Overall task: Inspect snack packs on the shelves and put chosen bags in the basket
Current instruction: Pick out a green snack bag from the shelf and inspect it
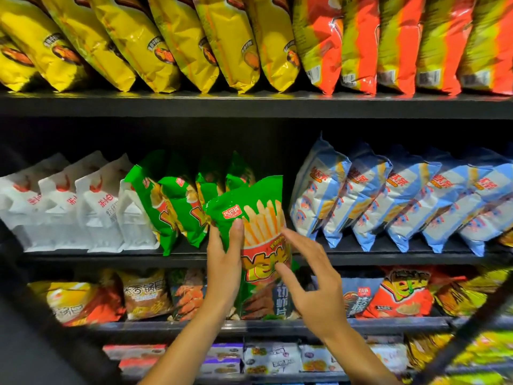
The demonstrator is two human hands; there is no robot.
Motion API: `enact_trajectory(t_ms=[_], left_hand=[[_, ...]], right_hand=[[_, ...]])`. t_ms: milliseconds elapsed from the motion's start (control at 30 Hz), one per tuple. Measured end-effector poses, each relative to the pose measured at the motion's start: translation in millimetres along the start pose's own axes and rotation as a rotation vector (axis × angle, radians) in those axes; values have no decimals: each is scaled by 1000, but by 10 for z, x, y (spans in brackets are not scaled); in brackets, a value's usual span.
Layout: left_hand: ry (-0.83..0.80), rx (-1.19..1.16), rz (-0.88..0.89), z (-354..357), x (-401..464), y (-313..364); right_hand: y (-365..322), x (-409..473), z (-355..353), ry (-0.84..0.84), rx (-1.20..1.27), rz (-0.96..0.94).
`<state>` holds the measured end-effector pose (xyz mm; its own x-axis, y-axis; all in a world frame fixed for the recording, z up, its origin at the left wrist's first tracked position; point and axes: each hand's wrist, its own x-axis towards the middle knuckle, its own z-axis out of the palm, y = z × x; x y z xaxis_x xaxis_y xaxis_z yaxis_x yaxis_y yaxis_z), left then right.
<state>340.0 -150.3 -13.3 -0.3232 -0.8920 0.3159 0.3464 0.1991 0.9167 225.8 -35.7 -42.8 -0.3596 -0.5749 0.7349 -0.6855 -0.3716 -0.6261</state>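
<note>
A green snack bag printed with fries (258, 218) is held upright in front of the middle shelf. My left hand (224, 262) grips its left edge, thumb on the front. My right hand (313, 276) hovers at the bag's right side with fingers spread and relaxed, fingertips near or just touching the front. Behind the bag, several matching green bags (177, 207) stand on the middle shelf (388, 257). No basket is in view.
White shrimp-print bags (72, 207) fill the middle shelf's left, blue-and-white bags (402, 201) its right. Yellow bags (133, 37) and orange-green bags (402, 43) line the top shelf. Mixed snack packs (397, 295) sit on the shelf below, small packs (272, 357) lower still.
</note>
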Motion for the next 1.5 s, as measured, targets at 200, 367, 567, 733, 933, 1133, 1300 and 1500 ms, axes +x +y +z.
enact_trajectory(t_ms=[200, 367, 567, 733, 933, 1133, 1300, 1500], left_hand=[[-133, 33, -87, -233, -95, 0], [-218, 54, -85, -351, -222, 25], [-315, 72, -121, -440, -333, 138], [-314, 42, -75, -418, -376, 271], [-167, 44, -52, -398, -444, 199], [-223, 53, -9, -375, -534, 217], [-289, 28, -117, -358, -578, 212], [-456, -111, -188, -369, -531, 281]], right_hand=[[-151, 375, -99, 85, 393, 371], [-177, 408, -48, -103, 512, 505], [-242, 235, -24, 42, 492, 471], [-327, 158, -41, 43, 493, 477], [-410, 45, -136, -58, 603, 505], [-458, 51, -229, -98, 536, 454], [-474, 10, -262, -17, 510, 462], [-456, -17, -272, 23, 510, 492]])
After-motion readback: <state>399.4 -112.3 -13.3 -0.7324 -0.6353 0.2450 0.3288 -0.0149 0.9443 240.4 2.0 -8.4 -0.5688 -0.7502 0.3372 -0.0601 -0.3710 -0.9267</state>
